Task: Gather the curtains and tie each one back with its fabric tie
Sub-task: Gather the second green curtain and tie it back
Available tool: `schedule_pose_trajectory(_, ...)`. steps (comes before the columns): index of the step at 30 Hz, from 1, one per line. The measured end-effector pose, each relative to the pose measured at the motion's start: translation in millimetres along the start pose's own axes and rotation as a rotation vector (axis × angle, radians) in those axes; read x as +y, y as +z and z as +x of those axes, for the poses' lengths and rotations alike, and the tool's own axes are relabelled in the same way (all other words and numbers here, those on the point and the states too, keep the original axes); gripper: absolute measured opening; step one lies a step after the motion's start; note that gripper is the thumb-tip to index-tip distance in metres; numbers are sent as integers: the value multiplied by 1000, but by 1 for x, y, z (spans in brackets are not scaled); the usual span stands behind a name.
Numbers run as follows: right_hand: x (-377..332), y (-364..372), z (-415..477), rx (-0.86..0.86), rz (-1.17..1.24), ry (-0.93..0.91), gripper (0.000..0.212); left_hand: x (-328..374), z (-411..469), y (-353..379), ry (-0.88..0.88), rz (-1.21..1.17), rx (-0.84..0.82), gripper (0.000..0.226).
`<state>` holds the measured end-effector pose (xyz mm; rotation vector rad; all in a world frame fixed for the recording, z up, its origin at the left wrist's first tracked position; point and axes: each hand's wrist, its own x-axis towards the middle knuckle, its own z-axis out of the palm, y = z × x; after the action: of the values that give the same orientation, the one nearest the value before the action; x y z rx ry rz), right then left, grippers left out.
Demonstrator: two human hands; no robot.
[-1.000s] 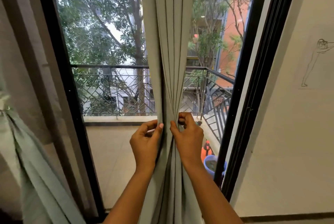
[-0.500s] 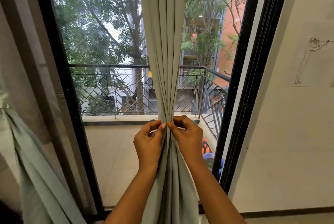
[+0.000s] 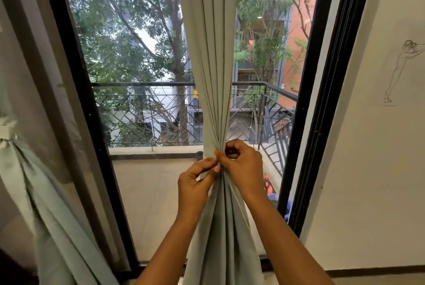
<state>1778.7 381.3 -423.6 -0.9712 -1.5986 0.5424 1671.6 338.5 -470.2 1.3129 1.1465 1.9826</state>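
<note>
A pale green curtain point(image 3: 210, 54) hangs in narrow pleats in front of the glass door, pinched into a tight waist at hand height. My left hand point(image 3: 195, 183) grips the gathered folds from the left with fingers and thumb. My right hand point(image 3: 241, 167) clutches them from the right, fist closed around the fabric. The fingertips of both hands meet at the waist. No fabric tie can be made out on this curtain. A second pale green curtain point(image 3: 46, 204) at the far left hangs bunched under a light band point(image 3: 7, 130).
A black door frame point(image 3: 322, 91) stands just right of the curtain, with a white wall point(image 3: 379, 169) bearing a line drawing beyond it. Outside are a tiled balcony point(image 3: 151, 204), a metal railing point(image 3: 149, 110), trees and a blue pot point(image 3: 287, 211).
My hands have drawn together, squeezing the pleats from a loose bundle into a tight waist. My right hand has closed into a fist on the fabric.
</note>
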Motion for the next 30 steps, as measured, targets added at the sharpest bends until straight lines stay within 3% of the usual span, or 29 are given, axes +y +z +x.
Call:
schedule_pose_trajectory(2, 4, -2, 3, 31, -17, -10, 11, -2, 11, -6, 27, 61, 2, 20)
schedule_pose_trajectory(4, 8, -3, 3, 51, -33, -29, 10, -6, 32, -8, 60, 103, 127, 23)
schedule_pose_trajectory(6, 12, -7, 2, 57, -35, -35, 10, -12, 64, -5, -19, 23, 223, 30)
schedule_pose_trajectory(8, 17, -14, 4, 54, -22, -29, 10, -24, 100, 4, -202, -58, 144, 41)
schedule_pose_trajectory(10, 22, -22, 8, 61, -3, -12, 10, -42, 125, 15, -356, -10, -41, 48)
schedule_pose_trajectory(12, 25, -26, 14, 59, 10, 16, 10, -55, 132, 25, -415, 30, -211, 41)
schedule_pose_trajectory(15, 31, -29, 21, 58, -1, 32, 11, -58, 130, 35, -328, -5, -119, 15)
schedule_pose_trajectory(19, 36, -27, 26, 115, -35, 31, 10, -59, 120, 34, -235, -24, 115, 3)
schedule_pose_trajectory(25, 34, -18, 25, 150, -87, -3, 10, -52, 115, 11, -221, -126, 124, 9)
schedule_pose_trajectory(30, 33, -9, 24, 188, -119, -16, 10, -37, 107, -20, -161, -95, 124, 29)
